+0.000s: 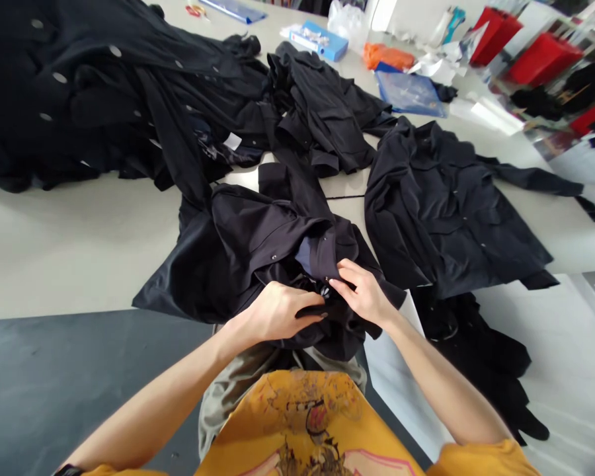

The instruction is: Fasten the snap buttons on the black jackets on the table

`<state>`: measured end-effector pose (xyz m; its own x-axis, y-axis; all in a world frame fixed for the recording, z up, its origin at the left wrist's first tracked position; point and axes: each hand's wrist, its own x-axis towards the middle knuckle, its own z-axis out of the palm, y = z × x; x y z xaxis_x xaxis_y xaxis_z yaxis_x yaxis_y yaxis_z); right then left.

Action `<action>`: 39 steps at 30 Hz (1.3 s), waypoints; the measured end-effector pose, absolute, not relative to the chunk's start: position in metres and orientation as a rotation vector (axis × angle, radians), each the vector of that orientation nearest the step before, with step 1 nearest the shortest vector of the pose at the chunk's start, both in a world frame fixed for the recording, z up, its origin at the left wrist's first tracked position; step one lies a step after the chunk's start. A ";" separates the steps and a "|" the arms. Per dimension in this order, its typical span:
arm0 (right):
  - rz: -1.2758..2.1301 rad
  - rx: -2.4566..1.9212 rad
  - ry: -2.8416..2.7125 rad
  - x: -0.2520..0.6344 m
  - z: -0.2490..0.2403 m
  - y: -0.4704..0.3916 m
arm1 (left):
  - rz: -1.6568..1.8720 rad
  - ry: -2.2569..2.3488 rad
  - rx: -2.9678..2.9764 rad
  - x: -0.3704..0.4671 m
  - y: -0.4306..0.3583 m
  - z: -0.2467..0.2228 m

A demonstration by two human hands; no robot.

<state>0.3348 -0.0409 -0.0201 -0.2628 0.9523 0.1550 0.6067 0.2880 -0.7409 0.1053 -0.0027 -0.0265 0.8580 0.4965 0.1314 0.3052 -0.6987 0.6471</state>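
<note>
A dark jacket (pixel 238 231) with metal snap buttons lies crumpled at the table's near edge, partly hanging over it. My left hand (pixel 282 311) is closed on a fold of its front, thumb and fingers pinching the cloth. Close beside it, my right hand (pixel 361 291) pinches the jacket's edge near a small snap. Between the two hands, a bluish lining patch and a small pale spot show in the opening. The fingertips of both hands are partly hidden by cloth.
Another dark jacket (pixel 451 198) lies spread at right, one more (pixel 327 106) behind. A large pile of dark jackets (pixel 104 86) covers the left back. Dark garments (pixel 476 357) lie low at right. A blue box (pixel 320 41), an orange bag (pixel 387 57) and a blue folder (pixel 409 91) sit farther back.
</note>
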 end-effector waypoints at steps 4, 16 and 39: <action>0.723 -1.363 -2.003 0.329 -0.019 -0.048 | 0.453 0.530 2.380 0.102 -0.007 -0.027; 0.736 -1.278 -2.156 0.318 -0.014 -0.059 | 0.780 0.685 2.780 0.105 -0.006 -0.034; 1.060 -1.375 -1.963 0.301 -0.055 -0.048 | 0.427 0.685 2.024 0.104 0.012 -0.076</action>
